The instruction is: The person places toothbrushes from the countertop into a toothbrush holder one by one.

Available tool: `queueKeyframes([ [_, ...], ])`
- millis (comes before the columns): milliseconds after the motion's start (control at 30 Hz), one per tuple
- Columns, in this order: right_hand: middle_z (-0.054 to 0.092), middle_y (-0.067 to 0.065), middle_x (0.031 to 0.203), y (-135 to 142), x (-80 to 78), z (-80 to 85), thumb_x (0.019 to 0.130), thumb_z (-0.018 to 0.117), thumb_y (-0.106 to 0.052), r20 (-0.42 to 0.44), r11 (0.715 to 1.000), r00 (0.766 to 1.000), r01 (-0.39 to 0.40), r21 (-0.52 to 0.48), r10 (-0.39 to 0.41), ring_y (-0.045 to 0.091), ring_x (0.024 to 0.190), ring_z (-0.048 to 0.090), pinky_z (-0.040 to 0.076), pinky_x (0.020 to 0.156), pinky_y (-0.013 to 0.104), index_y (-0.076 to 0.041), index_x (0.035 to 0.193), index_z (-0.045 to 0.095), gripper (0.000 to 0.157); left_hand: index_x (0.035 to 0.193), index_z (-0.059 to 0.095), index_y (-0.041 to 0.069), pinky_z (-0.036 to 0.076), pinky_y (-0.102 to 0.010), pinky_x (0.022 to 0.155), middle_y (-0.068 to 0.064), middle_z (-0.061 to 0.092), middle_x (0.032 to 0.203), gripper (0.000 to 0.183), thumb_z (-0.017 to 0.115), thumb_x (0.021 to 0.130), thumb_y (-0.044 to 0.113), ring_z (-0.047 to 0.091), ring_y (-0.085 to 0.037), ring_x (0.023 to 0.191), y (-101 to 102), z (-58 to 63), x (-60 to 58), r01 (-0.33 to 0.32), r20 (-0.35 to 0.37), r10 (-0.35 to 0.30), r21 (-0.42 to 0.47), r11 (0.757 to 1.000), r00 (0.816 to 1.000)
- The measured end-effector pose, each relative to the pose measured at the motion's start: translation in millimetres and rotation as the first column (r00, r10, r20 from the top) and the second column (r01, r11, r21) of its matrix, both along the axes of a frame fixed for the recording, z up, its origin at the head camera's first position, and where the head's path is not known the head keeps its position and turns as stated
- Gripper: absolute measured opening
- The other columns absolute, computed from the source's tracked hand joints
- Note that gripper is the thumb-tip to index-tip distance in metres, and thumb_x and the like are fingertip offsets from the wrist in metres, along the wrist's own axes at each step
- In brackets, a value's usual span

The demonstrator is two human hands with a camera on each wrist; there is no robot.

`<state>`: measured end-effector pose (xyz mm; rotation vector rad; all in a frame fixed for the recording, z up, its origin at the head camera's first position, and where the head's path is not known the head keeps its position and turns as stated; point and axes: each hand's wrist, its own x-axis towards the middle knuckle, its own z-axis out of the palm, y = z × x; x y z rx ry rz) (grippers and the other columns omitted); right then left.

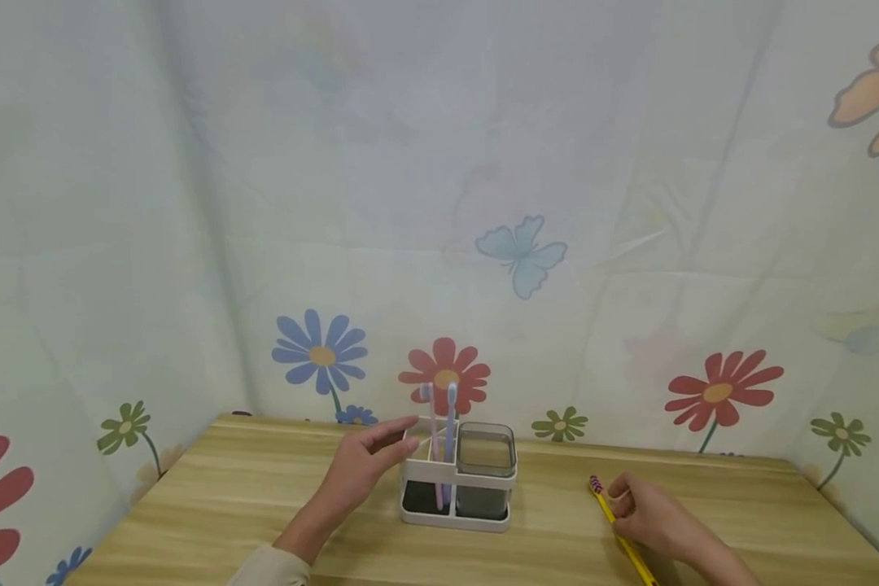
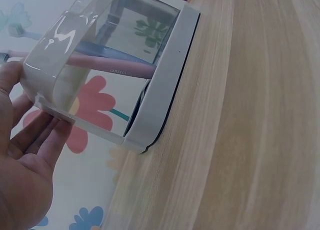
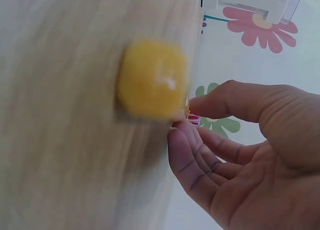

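A white toothbrush holder stands on the table. Its left section has a pink toothbrush and a blue-purple toothbrush upright in it; a clear cup sits in the right section. My left hand grips the holder's upper left side, thumb in front and fingers around the side edge. Off to the right, my right hand pinches a yellow toothbrush between thumb and fingers, its purple-and-white bristles pointing away from me. In the right wrist view the yellow handle end looms close and blurred.
The wood-grain table runs back to a pale curtain printed with flowers and butterflies. Curtain also hangs at the left and right sides. The holder stands near the table's back edge.
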<state>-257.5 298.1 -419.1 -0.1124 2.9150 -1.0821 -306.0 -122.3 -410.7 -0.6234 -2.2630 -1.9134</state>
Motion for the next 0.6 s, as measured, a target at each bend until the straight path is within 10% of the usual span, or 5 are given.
queueKeyframes([
  [600, 0.061, 0.009, 0.090, -2.0, 0.6, 0.3, 0.085, 0.078, 0.001, 0.144, 0.994, 0.984, 0.095, 0.053, -0.101, 0.022, 0.074, 0.058, 0.054, 0.063, 0.032, 0.002, 0.103, 0.063, 0.024, 0.139, 0.071, 0.007, 0.054, -0.029, 0.102, -0.014, 0.068, 0.140, 0.043, 0.077, 0.100, 0.024, 0.066, -0.029, 0.128, 0.0, 1.0, 0.9, -0.007, 0.006, 0.007, -0.007, 1.000, 1.000],
])
